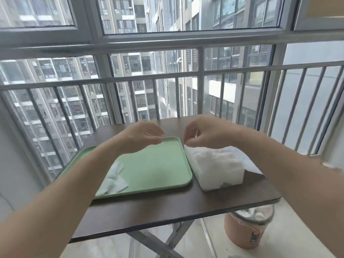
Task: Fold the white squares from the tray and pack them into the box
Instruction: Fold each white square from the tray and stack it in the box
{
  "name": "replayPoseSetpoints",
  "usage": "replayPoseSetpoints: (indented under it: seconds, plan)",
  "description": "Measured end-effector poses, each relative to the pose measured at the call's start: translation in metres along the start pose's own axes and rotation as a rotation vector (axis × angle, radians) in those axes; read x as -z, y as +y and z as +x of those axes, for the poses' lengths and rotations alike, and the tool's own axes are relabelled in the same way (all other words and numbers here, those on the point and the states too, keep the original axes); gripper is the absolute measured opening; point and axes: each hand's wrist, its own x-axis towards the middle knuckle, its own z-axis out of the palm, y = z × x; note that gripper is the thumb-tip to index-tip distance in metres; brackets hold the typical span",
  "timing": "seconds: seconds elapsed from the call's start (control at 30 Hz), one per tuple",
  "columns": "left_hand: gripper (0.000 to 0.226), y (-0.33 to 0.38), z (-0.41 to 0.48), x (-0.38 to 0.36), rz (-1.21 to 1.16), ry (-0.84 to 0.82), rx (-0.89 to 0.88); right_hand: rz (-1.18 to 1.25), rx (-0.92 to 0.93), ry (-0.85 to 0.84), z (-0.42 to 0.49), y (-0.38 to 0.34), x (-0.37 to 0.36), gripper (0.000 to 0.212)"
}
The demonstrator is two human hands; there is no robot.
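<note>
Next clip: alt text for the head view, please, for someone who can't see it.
Two bare hands hover over the far side of a dark table: the left hand above a green tray, the right hand at the far corner of a box packed with white squares. One loose square lies on the tray.

A green tray [158, 168] lies on the dark counter [167, 211], with crumpled white squares [116, 178] at its near left corner. Just beside its right edge stands a clear box [214, 170] packed with white folds. The left hand [141, 135] hovers over the tray's far edge, fingers loosely curled and holding nothing. The right hand [204, 131] reaches its curled fingers down at the box's far end; whether they pinch anything is unclear.
</note>
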Motion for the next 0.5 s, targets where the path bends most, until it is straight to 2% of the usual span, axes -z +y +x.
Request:
replayPoseSetpoints:
  seconds: [0.13, 0.33, 0.43, 0.5]
  plan:
    - [0.018, -0.041, -0.036, 0.035, 0.058, 0.064, 0.096, 0.105, 0.053, -0.064, 0.041, -0.041, -0.035, 0.009]
    - [0.032, -0.095, -0.063, 0.060, 0.245, -0.018, 0.268, 0.113, 0.067, -0.144, 0.101, -0.086, -0.092, 0.019]
    - [0.038, -0.112, -0.061, 0.055, 0.266, -0.059, 0.329, 0.079, 0.031, -0.169, 0.126, -0.097, -0.116, 0.025]
    - [0.051, -0.115, -0.056, 0.050, 0.249, -0.077, 0.368, 0.065, 0.000, -0.189, 0.137, -0.101, -0.128, 0.035]
